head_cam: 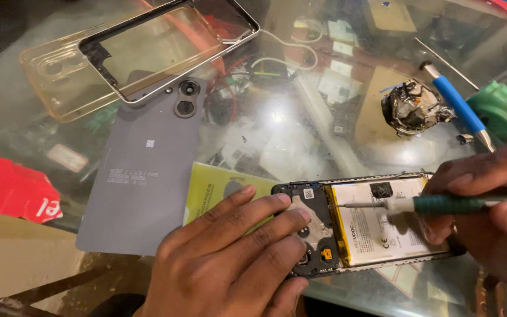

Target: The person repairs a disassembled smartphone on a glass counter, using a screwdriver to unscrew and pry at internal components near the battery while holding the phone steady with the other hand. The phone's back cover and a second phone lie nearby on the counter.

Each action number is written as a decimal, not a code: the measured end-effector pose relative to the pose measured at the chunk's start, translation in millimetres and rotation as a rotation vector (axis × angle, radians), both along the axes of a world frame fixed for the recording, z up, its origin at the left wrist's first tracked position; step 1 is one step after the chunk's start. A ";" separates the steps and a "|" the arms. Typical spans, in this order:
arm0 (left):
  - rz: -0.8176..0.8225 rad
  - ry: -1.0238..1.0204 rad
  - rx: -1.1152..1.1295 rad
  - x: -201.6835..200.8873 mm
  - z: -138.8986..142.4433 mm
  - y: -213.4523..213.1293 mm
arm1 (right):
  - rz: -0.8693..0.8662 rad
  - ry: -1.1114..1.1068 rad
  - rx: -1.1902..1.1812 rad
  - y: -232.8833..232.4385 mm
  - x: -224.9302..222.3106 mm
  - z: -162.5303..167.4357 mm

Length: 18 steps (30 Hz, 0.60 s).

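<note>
An opened phone [377, 235] lies on the glass table with its white battery and dark circuit board exposed. My left hand [230, 258] rests on the phone's left end, fingers spread over the board. My right hand [488, 205] grips a green-handled screwdriver [441, 204], whose thin tip points left onto the board near the battery's top edge. The phone's grey back cover [142, 176] lies flat to the left.
A clear phone case [48, 70] and a metal phone frame [165, 47] lie at the back left. A blue-handled tool [456, 103], a crumpled foil wad [412, 108] and a green object [503, 108] sit at the right. A red packet [7, 188] lies at the left edge.
</note>
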<state>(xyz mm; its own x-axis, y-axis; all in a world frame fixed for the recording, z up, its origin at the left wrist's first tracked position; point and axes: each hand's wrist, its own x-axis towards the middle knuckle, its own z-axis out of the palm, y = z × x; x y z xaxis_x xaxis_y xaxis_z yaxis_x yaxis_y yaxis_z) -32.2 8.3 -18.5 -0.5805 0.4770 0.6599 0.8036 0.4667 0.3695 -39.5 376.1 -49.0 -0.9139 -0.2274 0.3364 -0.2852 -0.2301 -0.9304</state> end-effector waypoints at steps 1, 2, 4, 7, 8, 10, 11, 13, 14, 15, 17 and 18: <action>-0.008 0.008 0.003 -0.7 0.4 -0.6 | -0.001 -0.022 0.017 -7.3 1.4 4.6; -0.015 0.017 0.007 -1.0 0.8 -1.1 | 0.013 -0.037 0.051 -11.9 -0.3 10.2; -0.031 -0.008 0.020 -0.6 1.9 -1.8 | 0.058 -0.062 0.135 -17.8 -3.6 17.7; -0.048 -0.001 0.042 -1.1 3.0 -2.5 | 0.100 -0.055 0.136 -20.7 -5.1 16.2; -0.054 0.009 0.050 -1.5 3.2 -2.5 | 0.093 -0.061 0.118 -20.0 -4.6 14.1; -0.057 -0.004 0.052 -1.1 3.8 -2.6 | 0.069 -0.087 0.089 -18.3 -1.4 8.9; -0.057 -0.008 0.054 -1.2 3.9 -2.7 | 0.052 -0.084 0.089 -17.9 -1.0 6.0; -0.051 0.017 0.046 -2.4 3.6 -2.2 | 0.015 -0.057 0.097 -17.9 0.3 2.0; -0.049 0.032 0.042 -3.1 3.3 -2.0 | 0.020 -0.042 0.095 -18.2 -0.3 1.1; -0.051 0.025 0.042 -3.2 3.3 -2.1 | 0.026 -0.027 0.093 -19.3 0.0 0.6; -0.056 0.011 0.042 -2.9 3.3 -2.4 | 0.052 -0.027 0.084 -21.6 -1.0 1.7; -0.049 0.004 0.038 -2.9 3.2 -2.1 | 0.048 -0.033 0.089 -22.8 -2.3 2.7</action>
<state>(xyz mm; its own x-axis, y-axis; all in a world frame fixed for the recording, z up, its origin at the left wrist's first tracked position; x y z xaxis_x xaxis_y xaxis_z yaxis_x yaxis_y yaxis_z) -35.0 6.2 -15.4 -0.5545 0.4791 0.6804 0.8265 0.4124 0.3832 -41.8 353.3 -46.3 -0.9114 -0.2991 0.2827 -0.2445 -0.1590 -0.9565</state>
